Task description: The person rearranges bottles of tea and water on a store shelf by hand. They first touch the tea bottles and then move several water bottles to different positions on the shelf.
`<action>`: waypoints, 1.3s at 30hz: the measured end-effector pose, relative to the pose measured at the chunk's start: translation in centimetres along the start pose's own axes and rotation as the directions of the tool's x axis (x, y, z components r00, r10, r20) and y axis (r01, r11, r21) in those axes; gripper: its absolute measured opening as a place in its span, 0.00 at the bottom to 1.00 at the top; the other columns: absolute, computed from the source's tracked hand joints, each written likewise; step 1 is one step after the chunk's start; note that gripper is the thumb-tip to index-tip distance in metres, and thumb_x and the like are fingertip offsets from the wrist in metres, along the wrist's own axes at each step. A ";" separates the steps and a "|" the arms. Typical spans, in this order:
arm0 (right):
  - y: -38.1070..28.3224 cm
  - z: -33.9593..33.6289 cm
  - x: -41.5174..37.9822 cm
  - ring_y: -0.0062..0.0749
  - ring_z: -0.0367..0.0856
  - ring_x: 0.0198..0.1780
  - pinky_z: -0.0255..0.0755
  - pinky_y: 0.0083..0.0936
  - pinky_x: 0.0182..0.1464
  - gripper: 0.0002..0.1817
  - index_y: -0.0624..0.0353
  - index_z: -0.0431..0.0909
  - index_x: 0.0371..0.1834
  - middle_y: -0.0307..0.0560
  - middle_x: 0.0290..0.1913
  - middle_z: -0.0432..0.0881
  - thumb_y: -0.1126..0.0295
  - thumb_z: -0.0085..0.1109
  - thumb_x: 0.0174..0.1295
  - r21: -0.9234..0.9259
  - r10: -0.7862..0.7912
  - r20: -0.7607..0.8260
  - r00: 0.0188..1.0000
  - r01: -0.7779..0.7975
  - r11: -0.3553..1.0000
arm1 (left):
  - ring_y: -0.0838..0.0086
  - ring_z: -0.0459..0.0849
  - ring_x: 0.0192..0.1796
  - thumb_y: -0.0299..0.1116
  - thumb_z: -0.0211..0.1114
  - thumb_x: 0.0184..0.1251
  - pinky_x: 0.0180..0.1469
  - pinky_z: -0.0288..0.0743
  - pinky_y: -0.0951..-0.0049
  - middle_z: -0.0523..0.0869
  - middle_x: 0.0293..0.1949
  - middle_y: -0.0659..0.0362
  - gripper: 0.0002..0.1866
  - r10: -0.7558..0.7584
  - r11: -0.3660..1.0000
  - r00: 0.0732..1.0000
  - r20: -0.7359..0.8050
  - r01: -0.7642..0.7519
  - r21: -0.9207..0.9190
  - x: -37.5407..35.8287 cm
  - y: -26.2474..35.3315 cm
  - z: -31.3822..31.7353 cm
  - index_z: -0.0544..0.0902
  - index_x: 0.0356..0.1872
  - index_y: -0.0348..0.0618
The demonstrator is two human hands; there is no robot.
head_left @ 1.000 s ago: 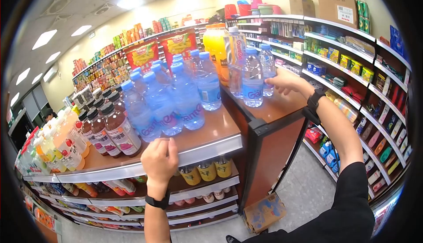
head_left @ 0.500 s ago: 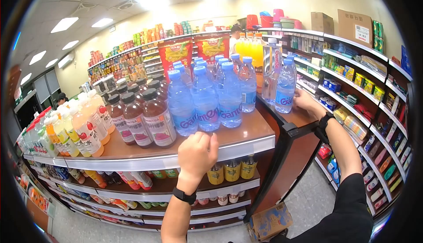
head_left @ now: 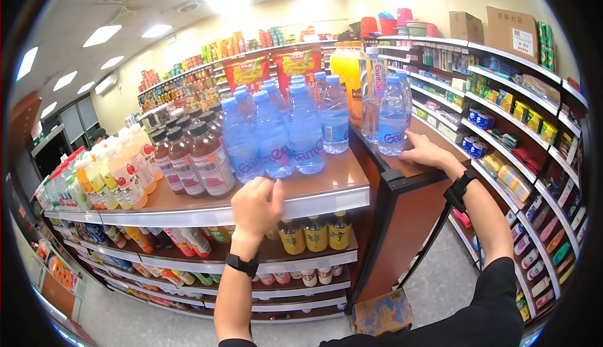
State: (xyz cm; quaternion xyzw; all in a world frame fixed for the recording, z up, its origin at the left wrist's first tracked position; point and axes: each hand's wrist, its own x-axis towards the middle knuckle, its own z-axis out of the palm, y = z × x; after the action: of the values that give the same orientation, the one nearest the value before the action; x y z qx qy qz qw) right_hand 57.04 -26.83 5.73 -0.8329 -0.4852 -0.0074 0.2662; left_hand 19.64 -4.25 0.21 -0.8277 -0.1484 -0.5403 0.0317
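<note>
My left hand (head_left: 257,205) is curled into a loose fist at the shelf's front edge, just below a cluster of blue-capped water bottles (head_left: 276,136). Nothing shows in it. Beside the lower right of a single water bottle (head_left: 391,124), my right hand (head_left: 428,151) has its fingers apart, the fingertips close to or touching the bottle. That bottle stands upright on the brown end shelf (head_left: 418,166). Behind it are a taller clear bottle (head_left: 372,105) and orange drink bottles (head_left: 348,70). Dark-capped tea bottles (head_left: 210,165) stand left of the cluster.
Pale juice bottles (head_left: 122,174) line the shelf's left part. Lower tiers hold yellow-labelled bottles (head_left: 315,234). A black-edged end panel (head_left: 402,227) stands right of centre, with a cardboard box (head_left: 383,312) on the floor. Stocked wall shelves (head_left: 509,130) run along the right.
The view has shifted, so the bottles appear farther left. My right hand's fingers have spread and sit lower beside the single bottle. My left hand remains curled by the shelf edge.
</note>
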 end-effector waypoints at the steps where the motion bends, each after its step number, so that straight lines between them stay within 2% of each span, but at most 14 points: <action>1: 0.5 -0.1 0.4 0.50 0.86 0.50 0.78 0.38 0.57 0.53 0.71 0.60 0.78 0.63 0.46 0.88 0.49 0.70 0.54 -0.003 -0.006 0.031 1.000 0.006 1.000 | 0.57 0.83 0.30 0.32 0.67 0.69 0.33 0.75 0.61 0.83 0.26 0.55 0.11 -0.012 1.000 1.000 0.003 0.012 -0.002 0.1 0.2 -0.1 0.83 0.26 0.41; 4: 1.6 0.4 1.5 0.58 0.78 0.64 0.70 0.44 0.69 0.59 0.70 0.60 0.79 0.69 0.55 0.85 0.37 0.70 0.52 -0.065 -0.032 0.056 0.998 0.036 0.997 | 0.56 0.83 0.30 0.31 0.66 0.68 0.33 0.75 0.61 0.82 0.26 0.54 0.11 -0.019 1.000 1.000 0.001 0.019 0.012 0.2 0.5 -0.1 0.83 0.26 0.40; 5: 2.6 1.1 2.1 0.63 0.67 0.73 0.59 0.50 0.76 0.65 0.68 0.58 0.80 0.72 0.66 0.77 0.28 0.66 0.51 -0.113 -0.033 0.061 0.998 0.040 0.993 | 0.56 0.83 0.30 0.31 0.66 0.68 0.33 0.75 0.61 0.82 0.26 0.54 0.10 -0.018 0.999 1.000 0.004 0.018 0.028 0.2 0.5 -0.1 0.83 0.26 0.40; 8: 0.7 0.7 0.4 0.64 0.69 0.72 0.60 0.51 0.76 0.54 0.66 0.63 0.76 0.74 0.67 0.75 0.34 0.66 0.58 -0.115 -0.018 0.006 1.000 0.018 0.993 | 0.55 0.82 0.29 0.30 0.66 0.67 0.33 0.75 0.60 0.81 0.26 0.52 0.10 -0.013 0.999 1.000 0.007 0.012 0.045 0.5 0.8 0.2 0.81 0.26 0.39; 13: -1.0 0.1 -1.1 0.66 0.71 0.70 0.62 0.53 0.74 0.51 0.66 0.62 0.77 0.74 0.66 0.76 0.36 0.62 0.62 -0.126 -0.084 0.010 0.996 0.085 0.988 | 0.54 0.82 0.29 0.29 0.66 0.67 0.33 0.74 0.60 0.81 0.26 0.51 0.10 -0.002 1.000 1.000 -0.017 0.003 0.026 0.6 1.0 0.1 0.81 0.26 0.37; 19: -1.0 0.3 -1.0 0.55 0.77 0.67 0.72 0.42 0.69 0.48 0.69 0.68 0.71 0.71 0.63 0.79 0.39 0.65 0.58 -0.110 -0.033 0.002 0.999 0.033 0.993 | 0.55 0.80 0.27 0.29 0.66 0.69 0.31 0.72 0.60 0.79 0.25 0.52 0.11 0.022 1.000 0.999 -0.024 -0.022 0.004 0.4 0.8 0.0 0.81 0.26 0.38; 22: -1.3 1.5 -1.3 0.54 0.85 0.49 0.79 0.45 0.55 0.28 0.66 0.76 0.53 0.59 0.50 0.84 0.52 0.66 0.60 -0.114 -0.213 -0.568 0.795 0.180 0.977 | 0.55 0.80 0.27 0.30 0.66 0.69 0.31 0.73 0.60 0.80 0.25 0.52 0.11 0.014 1.000 1.000 -0.016 -0.014 0.001 0.3 0.7 0.0 0.81 0.26 0.38; 23: -1.8 1.9 -1.2 0.54 0.85 0.45 0.79 0.45 0.52 0.24 0.65 0.78 0.49 0.55 0.44 0.83 0.55 0.65 0.61 -0.066 -0.204 -0.659 0.724 0.214 0.975 | 0.55 0.81 0.28 0.30 0.66 0.69 0.32 0.73 0.61 0.81 0.26 0.52 0.11 0.023 0.999 0.998 -0.050 -0.025 -0.033 0.3 0.5 0.2 0.81 0.26 0.38; 24: -3.2 1.7 -1.4 0.54 0.85 0.45 0.79 0.45 0.52 0.24 0.65 0.78 0.49 0.55 0.44 0.83 0.55 0.65 0.61 -0.070 -0.213 -0.656 0.724 0.222 0.973 | 0.55 0.81 0.28 0.30 0.66 0.69 0.32 0.73 0.61 0.81 0.26 0.52 0.11 0.018 0.999 0.998 -0.056 -0.019 -0.029 0.4 0.5 0.1 0.81 0.26 0.38; 26: -7.3 0.9 -3.0 0.51 0.85 0.49 0.78 0.42 0.52 0.24 0.66 0.79 0.48 0.56 0.45 0.84 0.55 0.66 0.61 0.156 -0.171 -0.390 0.905 0.247 0.956 | 0.55 0.82 0.29 0.31 0.66 0.69 0.32 0.74 0.61 0.82 0.26 0.52 0.11 0.006 1.000 1.000 -0.008 -0.006 0.014 0.3 0.6 0.0 0.81 0.26 0.38; 27: -9.1 1.1 -3.2 0.50 0.85 0.48 0.78 0.40 0.52 0.24 0.66 0.79 0.47 0.56 0.46 0.84 0.54 0.66 0.61 0.109 -0.257 -0.380 0.889 0.319 0.941 | 0.55 0.82 0.28 0.31 0.66 0.69 0.32 0.74 0.61 0.81 0.26 0.52 0.12 0.012 1.000 1.000 -0.008 -0.012 0.017 0.3 0.5 0.1 0.81 0.25 0.38; 30: -14.5 1.1 -2.9 0.55 0.84 0.58 0.77 0.42 0.61 0.41 0.71 0.73 0.67 0.67 0.56 0.83 0.47 0.69 0.61 0.210 -0.347 -0.103 0.932 0.361 0.908 | 0.57 0.81 0.28 0.31 0.67 0.66 0.30 0.73 0.60 0.80 0.24 0.56 0.10 0.009 1.000 0.999 -0.035 -0.008 0.024 0.3 0.6 0.2 0.81 0.24 0.42; 34: -18.1 3.2 0.9 0.57 0.80 0.66 0.75 0.38 0.66 0.58 0.85 0.58 0.72 0.78 0.63 0.77 0.43 0.74 0.55 0.281 -0.330 -0.006 0.944 0.318 0.905 | 0.57 0.82 0.29 0.32 0.67 0.66 0.31 0.74 0.60 0.81 0.25 0.55 0.10 -0.008 1.000 1.000 -0.014 0.009 0.029 0.2 0.4 0.1 0.81 0.24 0.42; 39: -19.9 6.6 4.8 0.56 0.82 0.64 0.77 0.37 0.64 0.61 0.86 0.54 0.71 0.77 0.60 0.80 0.45 0.77 0.51 0.450 -0.257 -0.031 0.966 0.243 0.859 | 0.55 0.82 0.29 0.33 0.68 0.66 0.32 0.75 0.59 0.81 0.25 0.54 0.11 -0.030 1.000 0.999 -0.027 0.030 -0.007 0.1 0.2 0.3 0.81 0.24 0.42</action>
State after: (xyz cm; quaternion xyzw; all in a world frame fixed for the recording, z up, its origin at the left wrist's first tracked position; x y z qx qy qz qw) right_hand 41.82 -12.32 10.04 -0.6787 -0.5814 0.0830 0.4410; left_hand 19.97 -4.40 0.21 -0.8180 -0.1585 -0.5524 0.0232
